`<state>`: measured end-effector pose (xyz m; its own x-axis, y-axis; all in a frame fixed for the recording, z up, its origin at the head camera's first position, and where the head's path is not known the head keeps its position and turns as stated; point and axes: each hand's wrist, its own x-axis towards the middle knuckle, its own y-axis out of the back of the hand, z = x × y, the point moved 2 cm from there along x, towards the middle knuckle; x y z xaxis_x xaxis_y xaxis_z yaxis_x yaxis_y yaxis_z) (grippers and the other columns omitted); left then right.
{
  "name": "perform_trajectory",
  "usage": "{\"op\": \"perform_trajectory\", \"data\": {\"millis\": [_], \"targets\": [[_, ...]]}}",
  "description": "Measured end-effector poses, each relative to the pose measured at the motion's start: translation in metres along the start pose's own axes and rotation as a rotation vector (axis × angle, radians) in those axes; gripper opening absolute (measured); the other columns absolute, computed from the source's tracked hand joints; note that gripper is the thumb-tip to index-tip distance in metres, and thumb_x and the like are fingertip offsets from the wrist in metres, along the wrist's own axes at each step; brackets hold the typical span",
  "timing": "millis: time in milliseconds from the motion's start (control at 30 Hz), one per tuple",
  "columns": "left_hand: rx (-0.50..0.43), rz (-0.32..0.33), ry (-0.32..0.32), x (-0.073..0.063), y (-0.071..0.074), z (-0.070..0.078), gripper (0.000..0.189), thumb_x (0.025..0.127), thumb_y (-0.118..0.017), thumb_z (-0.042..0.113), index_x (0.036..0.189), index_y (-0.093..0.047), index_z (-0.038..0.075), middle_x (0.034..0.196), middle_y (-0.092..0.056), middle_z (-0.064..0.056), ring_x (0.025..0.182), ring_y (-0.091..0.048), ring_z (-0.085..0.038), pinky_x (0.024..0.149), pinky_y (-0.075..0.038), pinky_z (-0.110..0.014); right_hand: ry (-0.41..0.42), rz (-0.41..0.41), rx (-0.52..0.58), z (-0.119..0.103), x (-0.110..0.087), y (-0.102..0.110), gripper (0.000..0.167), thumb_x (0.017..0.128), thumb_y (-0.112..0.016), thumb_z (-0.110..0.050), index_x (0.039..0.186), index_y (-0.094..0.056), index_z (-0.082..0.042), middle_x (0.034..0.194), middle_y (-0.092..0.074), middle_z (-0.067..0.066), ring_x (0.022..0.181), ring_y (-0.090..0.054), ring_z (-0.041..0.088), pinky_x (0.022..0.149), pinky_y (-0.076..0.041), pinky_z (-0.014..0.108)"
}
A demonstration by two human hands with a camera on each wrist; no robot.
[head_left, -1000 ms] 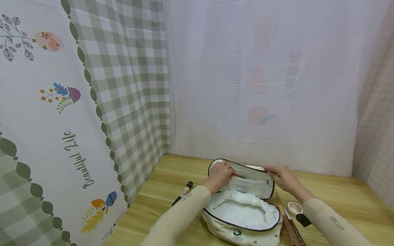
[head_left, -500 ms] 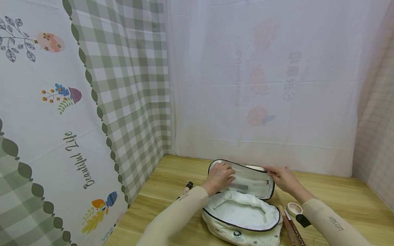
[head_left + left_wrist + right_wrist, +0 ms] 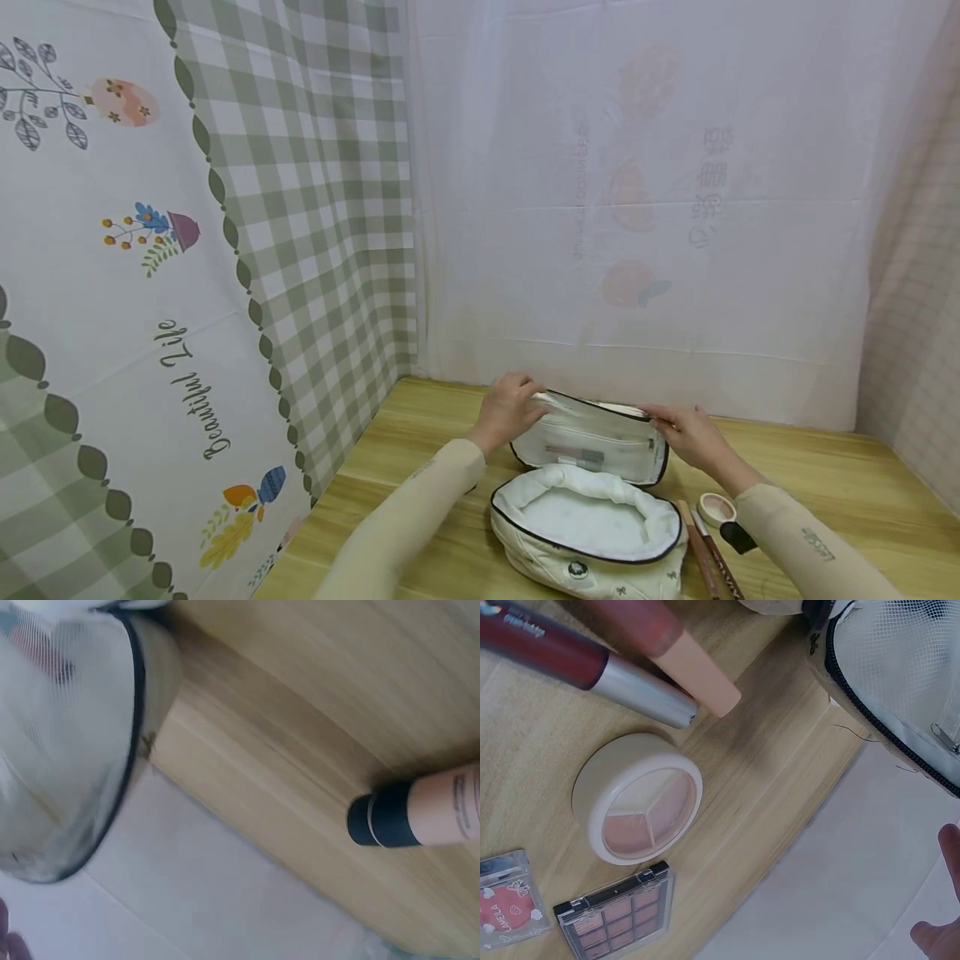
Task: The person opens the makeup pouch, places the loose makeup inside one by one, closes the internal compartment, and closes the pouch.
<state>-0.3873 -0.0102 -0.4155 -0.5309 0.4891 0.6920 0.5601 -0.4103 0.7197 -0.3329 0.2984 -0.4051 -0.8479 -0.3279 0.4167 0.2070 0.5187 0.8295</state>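
A quilted cream cosmetic bag (image 3: 592, 575) stands unzipped, its black-edged lid (image 3: 600, 429) raised at the back. Inside the lid's see-through mesh pocket lies a pinkish-grey tube (image 3: 577, 454). My right hand (image 3: 693, 437) holds the lid's upper right corner, forefinger along the top edge and thumb in front. At the upper left corner is my left hand (image 3: 510, 410), covering that corner; whether it grips the edge is unclear. In the blurred left wrist view only its fingertips (image 3: 11, 945) show, below the lid.
Right of the bag lie two lip gloss tubes (image 3: 585, 664), a round three-shade compact (image 3: 641, 802), an eyeshadow palette (image 3: 619, 911) and a square blush compact (image 3: 510, 900). A black-capped foundation tube (image 3: 442, 810) lies left of the bag. A white curtain (image 3: 637, 208) hangs behind the table.
My left hand has let go of the tube in the mesh pocket, then moved up and left to the lid's upper left corner. The right hand keeps its place on the lid.
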Motion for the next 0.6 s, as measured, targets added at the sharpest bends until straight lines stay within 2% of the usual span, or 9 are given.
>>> {"op": "perform_trajectory", "data": {"millis": [100, 233, 333, 433, 600], "targets": [[-0.117, -0.109, 0.093, 0.001, 0.001, -0.007, 0.041, 0.083, -0.080, 0.041, 0.117, -0.070, 0.020, 0.110, -0.066, 0.003, 0.103, -0.062, -0.016, 0.089, -0.050, -0.032, 0.001, -0.003, 0.002, 0.000, 0.000, 0.000, 0.030, 0.094, -0.061, -0.002, 0.123, -0.067, 0.002, 0.115, -0.066, 0.029, 0.109, -0.058, 0.054, 0.099, -0.013, 0.080], [-0.336, -0.286, 0.266, 0.000, 0.001, -0.014, 0.051, 0.089, -0.075, 0.039, 0.133, -0.063, 0.017, 0.127, -0.064, -0.001, 0.118, -0.058, -0.019, 0.098, -0.047, -0.036, -0.008, -0.014, 0.011, 0.001, 0.000, 0.000, 0.030, 0.094, -0.061, -0.001, 0.124, -0.066, 0.002, 0.116, -0.066, 0.028, 0.111, -0.057, 0.054, 0.099, -0.013, 0.080], [-0.479, -0.374, 0.367, -0.001, 0.000, -0.018, 0.053, 0.093, -0.071, 0.036, 0.139, -0.058, 0.014, 0.135, -0.060, -0.003, 0.124, -0.055, -0.021, 0.101, -0.045, -0.036, -0.009, -0.020, 0.012, 0.002, 0.000, 0.000, 0.030, 0.094, -0.060, -0.001, 0.124, -0.066, 0.002, 0.116, -0.066, 0.028, 0.111, -0.058, 0.053, 0.099, -0.013, 0.080], [-0.574, -0.401, 0.404, -0.002, -0.001, -0.021, 0.046, 0.096, -0.068, 0.033, 0.136, -0.061, 0.012, 0.132, -0.063, -0.004, 0.121, -0.058, -0.021, 0.099, -0.047, -0.034, -0.007, -0.019, 0.012, 0.002, 0.000, 0.000, 0.030, 0.094, -0.061, -0.001, 0.124, -0.066, 0.002, 0.115, -0.066, 0.028, 0.110, -0.058, 0.053, 0.099, -0.013, 0.080], [-0.649, -0.363, 0.414, -0.002, -0.003, -0.026, 0.024, 0.095, -0.069, 0.026, 0.116, -0.072, 0.015, 0.108, -0.070, 0.003, 0.095, -0.061, -0.011, 0.083, -0.050, -0.029, -0.007, -0.015, 0.014, 0.002, 0.001, 0.001, 0.031, 0.094, -0.060, 0.000, 0.124, -0.066, 0.003, 0.115, -0.066, 0.029, 0.110, -0.058, 0.054, 0.099, -0.012, 0.080]]}}
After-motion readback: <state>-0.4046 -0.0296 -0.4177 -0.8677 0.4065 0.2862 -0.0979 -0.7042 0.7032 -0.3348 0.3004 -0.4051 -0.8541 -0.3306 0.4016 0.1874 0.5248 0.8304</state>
